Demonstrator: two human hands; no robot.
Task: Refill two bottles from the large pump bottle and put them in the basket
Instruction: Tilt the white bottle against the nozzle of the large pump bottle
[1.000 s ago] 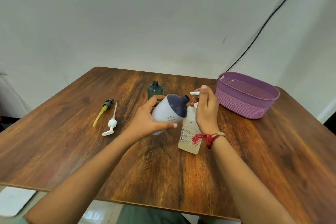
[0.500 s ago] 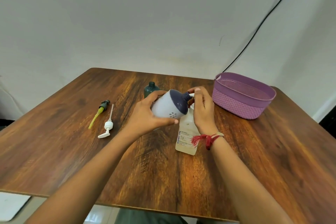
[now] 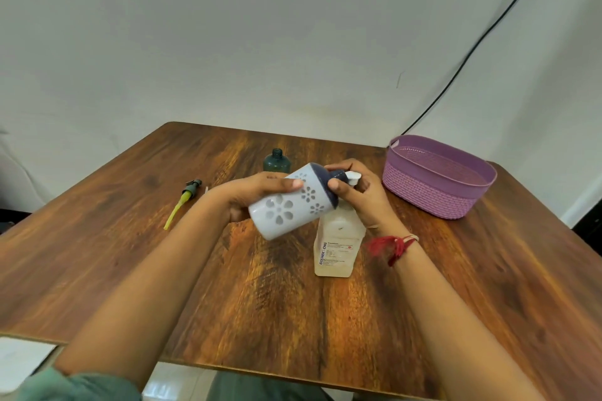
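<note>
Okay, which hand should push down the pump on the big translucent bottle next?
Right, probably. The right hand is curled round the white pump head of the translucent pump bottle, while the left hand grips the tilted white flower-patterned bottle, its dark neck at the nozzle.

Three bottles (image 3: pixel 286 210) (image 3: pixel 277 163) (image 3: pixel 338 247), one basket (image 3: pixel 433 195), two hands (image 3: pixel 257 197) (image 3: pixel 369 202), one yellow-tubed pump (image 3: pixel 184 200).

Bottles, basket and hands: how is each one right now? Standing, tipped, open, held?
pump bottle: upright on the table, pump on.
white bottle: tipped, off the table, neck at the pump bottle's top.
green bottle: upright, no cap.
basket: upright, nothing seen inside.
green and yellow pump: lying flat on the table.
left hand: holds the white bottle.
right hand: curled round the pump bottle's head.
</note>
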